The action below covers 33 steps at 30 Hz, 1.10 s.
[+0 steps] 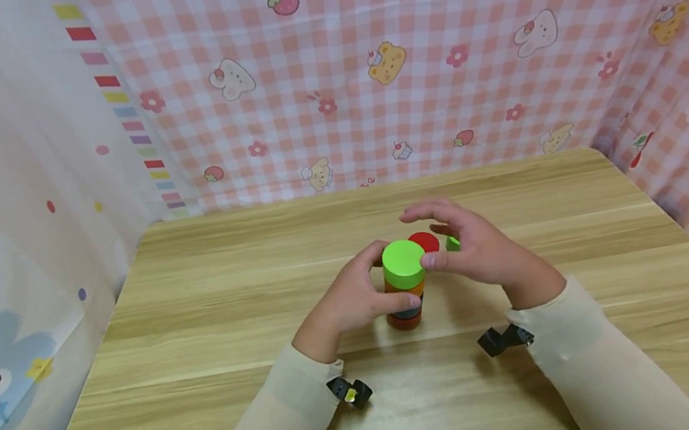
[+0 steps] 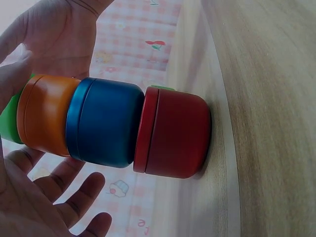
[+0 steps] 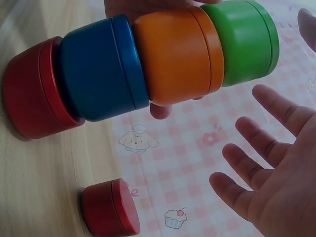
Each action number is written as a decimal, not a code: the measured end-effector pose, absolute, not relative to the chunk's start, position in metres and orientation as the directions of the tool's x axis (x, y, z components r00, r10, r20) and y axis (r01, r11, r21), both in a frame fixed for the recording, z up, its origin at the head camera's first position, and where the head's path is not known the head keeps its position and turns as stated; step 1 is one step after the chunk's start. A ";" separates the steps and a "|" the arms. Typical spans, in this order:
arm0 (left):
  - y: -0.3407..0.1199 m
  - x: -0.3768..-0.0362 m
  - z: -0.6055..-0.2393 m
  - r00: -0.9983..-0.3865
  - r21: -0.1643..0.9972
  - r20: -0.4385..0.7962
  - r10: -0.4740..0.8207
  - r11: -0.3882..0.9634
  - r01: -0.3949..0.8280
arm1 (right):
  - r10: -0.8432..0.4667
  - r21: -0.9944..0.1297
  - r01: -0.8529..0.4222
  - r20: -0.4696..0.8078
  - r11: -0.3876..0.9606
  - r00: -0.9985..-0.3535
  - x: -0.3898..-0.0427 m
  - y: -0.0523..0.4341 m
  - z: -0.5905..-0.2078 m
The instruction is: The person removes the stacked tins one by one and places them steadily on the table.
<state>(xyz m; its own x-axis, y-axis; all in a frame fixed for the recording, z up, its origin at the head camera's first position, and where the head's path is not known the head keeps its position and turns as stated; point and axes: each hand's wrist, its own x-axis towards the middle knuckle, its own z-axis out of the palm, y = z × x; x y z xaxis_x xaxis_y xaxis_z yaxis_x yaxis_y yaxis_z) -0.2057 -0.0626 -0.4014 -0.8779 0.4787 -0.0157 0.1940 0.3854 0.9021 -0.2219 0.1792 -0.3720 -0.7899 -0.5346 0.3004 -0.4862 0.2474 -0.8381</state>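
Observation:
A stack of round lidded jars stands upright on the table: a red jar (image 3: 42,89) at the bottom, then a blue jar (image 3: 101,69), an orange jar (image 3: 175,57) and a green jar (image 3: 242,42) on top. My left hand (image 1: 358,294) holds the stack around the orange jar, thumb in front and fingers reaching behind. Beside the green jar is my right hand (image 1: 471,245), its fingers extended and spread, its thumb tip right at the lid's edge in the head view.
Behind the stack on the wooden table (image 1: 230,297) stands another red jar (image 1: 424,241). Part of a green thing (image 1: 453,244) shows beyond my right hand. A pink checkered curtain (image 1: 320,42) hangs at the table's back edge.

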 end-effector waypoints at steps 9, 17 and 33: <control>-0.063 -0.206 -0.402 -0.873 0.895 -0.021 0.488 0.397 0.201 | -0.581 -0.843 -0.493 0.295 0.215 -0.758 -0.221 0.175 -0.375; -0.064 -0.206 -0.403 -0.861 0.900 -0.002 0.509 0.375 0.220 | -0.608 -0.850 -0.486 0.278 0.206 -0.744 -0.220 0.171 -0.379; -0.063 -0.208 -0.405 -0.861 0.906 0.003 0.508 0.364 0.218 | -0.577 -0.831 -0.470 0.235 0.298 -0.782 -0.219 0.166 -0.379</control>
<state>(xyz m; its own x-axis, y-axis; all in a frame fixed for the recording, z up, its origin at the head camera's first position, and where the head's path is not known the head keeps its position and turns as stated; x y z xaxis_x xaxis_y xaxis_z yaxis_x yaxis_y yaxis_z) -0.2078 -0.0634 -0.4046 -0.8612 0.5083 0.0026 0.2177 0.3642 0.9055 -0.2192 0.1665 -0.3787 -0.7819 -0.5774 0.2349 -0.4698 0.2982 -0.8309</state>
